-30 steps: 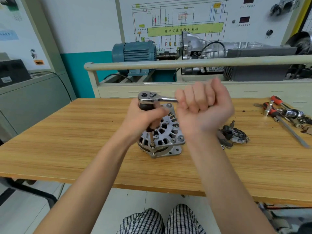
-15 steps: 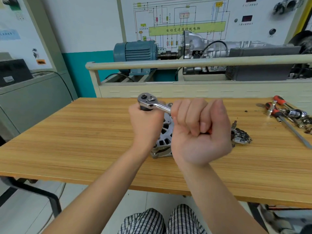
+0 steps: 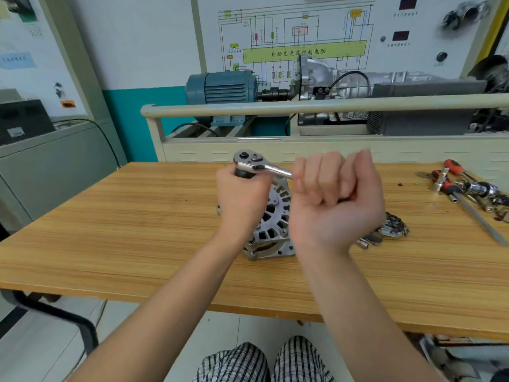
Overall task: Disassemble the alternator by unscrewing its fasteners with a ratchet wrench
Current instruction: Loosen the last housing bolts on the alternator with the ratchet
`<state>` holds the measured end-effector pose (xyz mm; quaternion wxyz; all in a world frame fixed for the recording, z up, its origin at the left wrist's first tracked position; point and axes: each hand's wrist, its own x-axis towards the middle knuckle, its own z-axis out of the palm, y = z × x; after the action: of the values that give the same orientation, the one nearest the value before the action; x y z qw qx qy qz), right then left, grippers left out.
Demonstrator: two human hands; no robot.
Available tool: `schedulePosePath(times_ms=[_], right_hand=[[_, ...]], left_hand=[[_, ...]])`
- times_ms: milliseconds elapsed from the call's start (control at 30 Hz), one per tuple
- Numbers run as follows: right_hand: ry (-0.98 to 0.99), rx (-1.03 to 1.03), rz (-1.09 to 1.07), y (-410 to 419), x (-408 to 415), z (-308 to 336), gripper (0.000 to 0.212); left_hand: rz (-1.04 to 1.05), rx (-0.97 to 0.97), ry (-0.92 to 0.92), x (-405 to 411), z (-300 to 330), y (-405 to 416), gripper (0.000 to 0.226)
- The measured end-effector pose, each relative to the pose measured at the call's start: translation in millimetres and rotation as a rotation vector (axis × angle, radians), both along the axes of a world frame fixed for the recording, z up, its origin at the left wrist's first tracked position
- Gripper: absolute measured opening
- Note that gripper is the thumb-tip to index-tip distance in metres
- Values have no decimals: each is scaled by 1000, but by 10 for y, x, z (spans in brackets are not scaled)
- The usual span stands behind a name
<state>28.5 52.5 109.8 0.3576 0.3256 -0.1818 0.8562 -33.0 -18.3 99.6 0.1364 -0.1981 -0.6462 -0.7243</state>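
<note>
The silver alternator (image 3: 271, 230) stands on the wooden table (image 3: 137, 230), mostly hidden behind my two hands. A chrome ratchet wrench (image 3: 256, 164) sits above it with its head up and its handle running to the right. My left hand (image 3: 242, 199) grips the dark socket extension just under the ratchet head. My right hand (image 3: 334, 197) is a fist wrapped round the wrench handle, to the right of the head. The lower end of the extension and the fastener under it are hidden by my left hand.
A removed dark alternator part (image 3: 394, 228) and small loose pieces lie right of the alternator. Red-handled tools and sockets (image 3: 465, 186) are spread at the table's right end. A beige training bench rail (image 3: 303, 107) with a blue motor (image 3: 220, 89) stands behind the table.
My right hand swung the wrench handle toward me and has now carried it back a little away from me. My left hand stays on the extension below the ratchet head.
</note>
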Motion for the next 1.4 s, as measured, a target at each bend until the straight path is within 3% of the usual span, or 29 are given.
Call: schedulePosePath(times_ms=[67, 133, 300, 367, 433, 500, 633, 733, 900, 967, 1067, 1233, 1300, 1400], right_hand=[[171, 106, -214, -174, 56, -85, 41], [157, 151, -207, -123, 16, -37, 42], [-242, -38, 552, 352, -325, 272, 49], [-295, -103, 681, 400, -417, 346, 49], [-321, -139, 563, 378, -378, 322, 49], [-268, -117, 378, 311, -243, 220, 49], [82, 64, -66, -95, 12, -39, 45], [127, 147, -102, -123, -12, -3, 44], [-237, -59, 611, 353, -343, 285, 48], [-274, -116, 724, 403, -423, 332, 47], [-286, -153, 542, 388, -336, 273, 48], [13, 4, -37, -36, -6, 8, 47], [118, 69, -100, -132, 19, -41, 43], [-71, 51, 104, 92, -91, 108, 50]], left_hand=[[79, 21, 21, 45, -15, 63, 45], [14, -18, 9, -4, -16, -10, 47], [-635, -316, 139, -120, 112, -329, 28], [-748, -357, 90, -108, 151, -287, 37], [-657, -296, 43, -115, 143, -219, 43], [-410, -167, 30, -93, 81, -136, 42], [88, 71, 78, 14, -33, 37, 50], [3, 33, 65, -18, -37, -51, 48], [-602, -294, 175, -130, 103, -313, 27], [-736, -359, 150, -108, 128, -267, 27], [-613, -251, 63, -111, 107, -172, 38], [-14, 50, 67, -41, 7, 39, 34], [-3, 59, 121, -4, -32, 37, 27], [-169, -41, 107, -75, -11, -144, 32]])
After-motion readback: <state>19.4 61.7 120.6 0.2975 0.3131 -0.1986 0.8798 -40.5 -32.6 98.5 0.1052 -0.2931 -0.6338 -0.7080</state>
